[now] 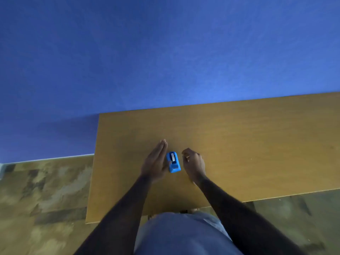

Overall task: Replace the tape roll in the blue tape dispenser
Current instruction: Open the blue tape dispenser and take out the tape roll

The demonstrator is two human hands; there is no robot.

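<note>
i see the blue tape dispenser (pixel 173 162) standing on the wooden table (pixel 248 144), a little toward the near edge and left of the tabletop's middle. its long axis runs roughly from 12 to 6 o'clock, tipped slightly so the far end leans toward 11; the lower, stepped end points back toward me at about 5 o'clock. a pale strip, which i take for tape, shows in the dark slot on top.

the left hand (pixel 155 162) sits at the dispenser's 9 o'clock, flat and open, fingers straight and together pointing toward 1 o'clock, its thumb side touching or just beside the blue body; i cannot tell which. the right hand (pixel 194 165) is at 3 o'clock, just apart from the dispenser, fingers curled loosely inward and holding nothing that i can see.

the table is plain yellowish wood, its left edge and near edge both in view. a blue wall (pixel 165 52) fills the upper half beyond it. a mottled brown-grey floor (pixel 42 190) lies at 8 o'clock and 4 o'clock.

the view is soft and blurred, so the dispenser's cutter and the roll inside are hard to make out. my light blue shirt (pixel 180 234) hides the table's near edge at 6 o'clock.
</note>
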